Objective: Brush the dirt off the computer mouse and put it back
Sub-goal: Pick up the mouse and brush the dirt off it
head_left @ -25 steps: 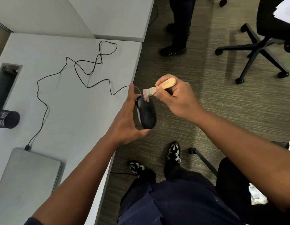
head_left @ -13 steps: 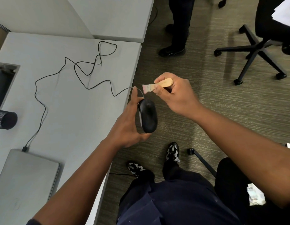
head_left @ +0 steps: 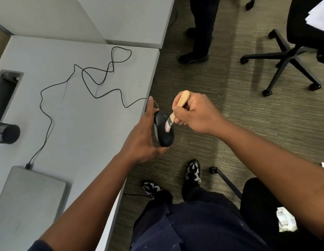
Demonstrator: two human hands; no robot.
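Mouse (head_left: 164,131) in left hand (head_left: 142,136)

Brush (head_left: 177,109) in right hand (head_left: 193,113) came down: bristles, before lifted above mouse (head_left: 164,131), now touch its back.

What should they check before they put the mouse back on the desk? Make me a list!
1. Left hand holds the mouse firmly: ok.
2. Brush lifted off the mouse: not ok, the right hand has its bristles on the mouse.
3. All dirt gone: cannot tell, the mouse is too dark and small.
4. Free spot on the desk near the edge: ok.
5. Cable not knotted: cannot tell, it lies in crossing loops.
6. Cable plugged in by the laptop: ok.
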